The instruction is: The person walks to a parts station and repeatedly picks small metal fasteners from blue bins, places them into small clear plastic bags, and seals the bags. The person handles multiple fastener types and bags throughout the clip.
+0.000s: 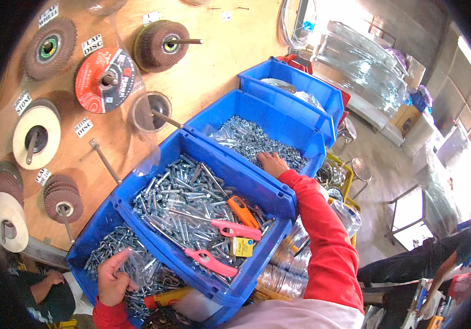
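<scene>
We saw the left hand (pixel 113 281) pinching a small clear plastic bag (pixel 135 266) between its fingers above the nearest blue plastic bin of silver screws (pixel 95 241). The right hand (pixel 272 163) lay in the third blue bin of small silver fasteners (pixel 279 118), at its near edge; we could not tell how its fingers were set.

hardware shop | blue bins (pixel 230 164) of bolts | grinding discs (pixel 104 79) hung on plywood board (pixel 219 55)

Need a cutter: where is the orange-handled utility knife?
Head view, centre: the orange-handled utility knife lies in the middle blue plastic bin, atop bolts, beside a pink long-nosed lighter.
</scene>
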`<state>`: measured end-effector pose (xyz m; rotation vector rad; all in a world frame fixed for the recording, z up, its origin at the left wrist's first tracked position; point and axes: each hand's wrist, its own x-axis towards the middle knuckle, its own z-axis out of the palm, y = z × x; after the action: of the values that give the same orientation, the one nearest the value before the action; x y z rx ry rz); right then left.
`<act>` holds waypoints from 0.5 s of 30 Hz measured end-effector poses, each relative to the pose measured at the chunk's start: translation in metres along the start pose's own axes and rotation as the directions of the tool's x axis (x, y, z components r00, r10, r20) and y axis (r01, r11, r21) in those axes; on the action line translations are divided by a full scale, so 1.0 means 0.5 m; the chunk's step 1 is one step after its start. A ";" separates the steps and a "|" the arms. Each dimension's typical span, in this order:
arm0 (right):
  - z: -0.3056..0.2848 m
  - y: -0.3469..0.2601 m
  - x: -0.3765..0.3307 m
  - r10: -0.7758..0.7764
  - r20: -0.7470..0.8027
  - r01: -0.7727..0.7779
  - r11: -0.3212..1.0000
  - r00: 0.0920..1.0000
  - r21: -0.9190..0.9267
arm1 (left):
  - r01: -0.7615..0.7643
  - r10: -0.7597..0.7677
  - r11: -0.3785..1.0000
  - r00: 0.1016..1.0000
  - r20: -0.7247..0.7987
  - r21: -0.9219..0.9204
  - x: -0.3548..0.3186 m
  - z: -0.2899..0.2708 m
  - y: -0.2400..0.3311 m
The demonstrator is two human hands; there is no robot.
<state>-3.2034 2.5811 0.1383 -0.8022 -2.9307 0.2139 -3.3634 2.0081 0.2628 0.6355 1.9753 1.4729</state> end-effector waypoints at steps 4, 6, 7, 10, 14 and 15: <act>-0.005 0.017 0.001 0.039 0.006 -0.039 0.999 0.999 0.032 | -0.040 0.039 0.998 0.999 0.009 0.044 -0.007 -0.005 0.002; -0.004 0.035 0.002 0.049 -0.080 -0.040 0.993 0.996 0.112 | -0.051 0.051 0.998 0.999 0.006 0.038 -0.008 -0.007 0.003; -0.004 0.045 0.002 0.108 -0.087 -0.096 0.986 0.990 0.138 | -0.053 0.053 0.998 0.999 0.013 0.018 -0.008 -0.007 0.004; -0.017 0.073 -0.010 0.367 -0.295 -0.060 0.708 0.882 0.703 | -0.092 0.090 0.994 0.995 0.032 0.054 -0.008 -0.006 0.005; -0.073 0.095 -0.051 0.434 0.070 0.092 -0.341 0.898 0.936 | -0.071 0.069 0.996 0.996 0.050 0.046 -0.008 -0.002 0.008; -0.092 0.092 -0.066 0.402 0.123 0.137 -0.559 0.907 0.818 | -0.070 0.067 0.996 0.996 0.057 0.054 -0.010 0.000 0.010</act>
<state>-3.1461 2.6086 0.1746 -0.5843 -0.8090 2.1209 -3.3597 2.0059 0.2686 0.7669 1.9763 1.4291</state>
